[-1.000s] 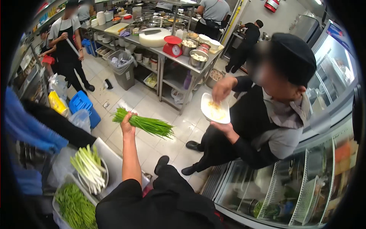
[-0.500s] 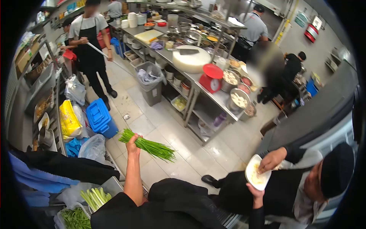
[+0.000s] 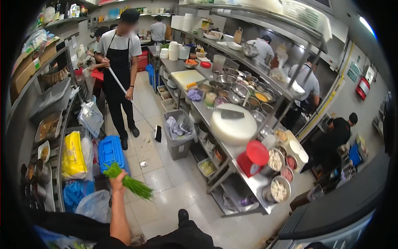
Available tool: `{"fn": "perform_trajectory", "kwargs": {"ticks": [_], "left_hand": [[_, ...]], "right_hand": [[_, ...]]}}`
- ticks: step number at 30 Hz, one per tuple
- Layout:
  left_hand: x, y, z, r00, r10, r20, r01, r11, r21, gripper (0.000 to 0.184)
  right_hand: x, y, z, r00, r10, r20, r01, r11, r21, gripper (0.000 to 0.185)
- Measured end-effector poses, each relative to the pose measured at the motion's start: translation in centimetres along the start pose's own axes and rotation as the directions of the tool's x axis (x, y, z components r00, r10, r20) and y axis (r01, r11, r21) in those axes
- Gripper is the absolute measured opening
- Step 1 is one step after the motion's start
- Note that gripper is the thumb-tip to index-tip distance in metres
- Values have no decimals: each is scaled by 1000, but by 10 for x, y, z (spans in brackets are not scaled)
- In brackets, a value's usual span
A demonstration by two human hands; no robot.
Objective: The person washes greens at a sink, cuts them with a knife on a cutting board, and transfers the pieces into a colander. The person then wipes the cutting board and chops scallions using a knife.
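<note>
My left hand [image 3: 118, 181] is closed around a bunch of chives [image 3: 140, 189], long thin green stalks that stick out on both sides of the fist. The bunch is held up in the air over the tiled floor. From this viewpoint its upper end overlaps the lower edge of a blue lidded container [image 3: 111, 150]. My right hand is outside the view. Below and left of the raised arm lies a clear plastic bag [image 3: 96, 207], beside a yellow bag [image 3: 74, 156].
A person holds a broom [image 3: 120, 83] in the aisle, its head near a grey bin [image 3: 178, 147]. A steel counter carries a thick white round block [image 3: 234, 128] with a cleaver [image 3: 227, 113], a red scale [image 3: 257, 153] and several bowls. Shelving [image 3: 62, 166] lines the left side.
The view has swung right and upward, showing the broom head and more of the counter. My left hand, with the chives, sits further left and lower. The nearby person with the white dish has left view.
</note>
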State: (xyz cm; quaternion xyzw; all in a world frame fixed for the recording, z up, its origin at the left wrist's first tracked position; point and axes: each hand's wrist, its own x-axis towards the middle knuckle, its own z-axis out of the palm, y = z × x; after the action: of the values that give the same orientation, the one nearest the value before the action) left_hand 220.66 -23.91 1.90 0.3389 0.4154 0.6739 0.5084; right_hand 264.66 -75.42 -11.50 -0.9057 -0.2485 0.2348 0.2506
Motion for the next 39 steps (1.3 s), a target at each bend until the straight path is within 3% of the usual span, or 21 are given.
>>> {"fn": "perform_trajectory", "kwargs": {"ticks": [2, 5, 7, 8, 10, 12, 15, 18, 19, 22, 23, 26, 28, 31, 34, 39], "left_hand": [[32, -9, -16, 995, -12, -95, 18, 998, 68, 30], [73, -20, -52, 976, 36, -216, -10, 993, 122, 46], [91, -11, -70, 958, 78, -275, -7, 968, 250, 36], [101, -8, -76, 935, 98, -342, 1, 960, 280, 28], [124, -9, -90, 912, 99, -399, 10, 965, 262, 22], [157, -27, -118, 894, 119, -431, 17, 954, 299, 21], [215, -47, -138, 906, 97, -411, 45, 946, 322, 23], [297, -75, -134, 900, 70, -431, 79, 944, 319, 27], [324, -84, -129, 887, 59, -457, 99, 945, 313, 28], [417, -103, -116, 949, 146, -278, 7, 875, 484, 33], [438, -93, -84, 956, 151, -252, -39, 915, 401, 36], [507, -83, -19, 980, 150, -129, -82, 901, 426, 34], [551, -84, 9, 993, 114, -9, -102, 923, 370, 31], [598, -86, 63, 985, 7, 170, -58, 953, 299, 29], [635, -88, 100, 974, 3, 226, -80, 940, 331, 28], [693, -97, 146, 968, 18, 252, -109, 931, 350, 26]], "right_hand": [[62, -12, 74, 951, 150, 272, -163, 986, 25, 38], [146, -24, 151, 775, 276, 568, -292, 954, -65, 36], [208, -34, 175, 694, 274, 666, -262, 958, -121, 34], [237, -47, 185, 694, 254, 674, -221, 966, -136, 33], [292, -125, 175, 791, 202, 578, -138, 979, -153, 34], [343, -184, 184, 875, -116, 470, 275, 918, -285, 31], [385, -277, 203, 864, 79, 497, 31, 977, -209, 32], [397, -334, 241, 888, -64, 456, 215, 933, -289, 36], [394, -349, 249, 863, -24, 504, 201, 933, -300, 37], [376, -397, 282, 755, 76, 651, 178, 932, -315, 39], [369, -406, 291, 752, 72, 655, 136, 956, -260, 39], [358, -426, 317, 710, 234, 664, -93, 966, -241, 43], [358, -428, 340, 726, 241, 644, -126, 967, -220, 32], [371, -441, 363, 672, 144, 727, 131, 942, -308, 25], [397, -448, 397, 617, 190, 764, 48, 959, -278, 23], [450, -523, 424, 651, 254, 716, -114, 964, -239, 26]]}}
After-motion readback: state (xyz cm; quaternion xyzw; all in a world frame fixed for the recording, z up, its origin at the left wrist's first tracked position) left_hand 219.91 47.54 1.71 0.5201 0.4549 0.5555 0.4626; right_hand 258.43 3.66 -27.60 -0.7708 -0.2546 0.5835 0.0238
